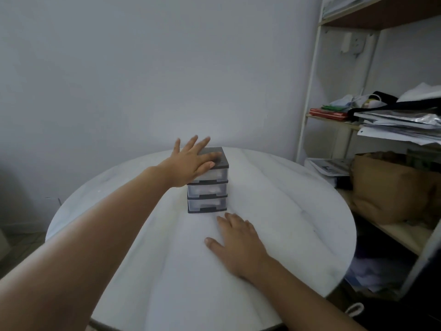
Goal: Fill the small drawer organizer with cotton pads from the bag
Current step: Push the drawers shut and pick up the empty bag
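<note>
You face a round white counter (286, 211) with faint marbling, set close to a plain pale wall (143, 68). Past the counter's right edge you'll see a white-framed shelf unit (310, 91). Its middle shelf carries a red folder (328, 114), a black strap (381, 106) and a slumped stack of papers (401, 127). Lower down sits a brown paper bag (391, 187). A socket (353, 44) is on the wall behind the upper shelf.

The drawer organizer (207, 187) has a dark grey top and frame around three clear drawer fronts, with whitish tones showing through. The table (274, 211) is white with faint grey marble veining. At two o'clock from the organizer stands a shelf unit (309, 91) with white uprights and pale wood boards, holding a red packet (328, 114). At three o'clock sits a plain brown paper bag (386, 187).
</note>
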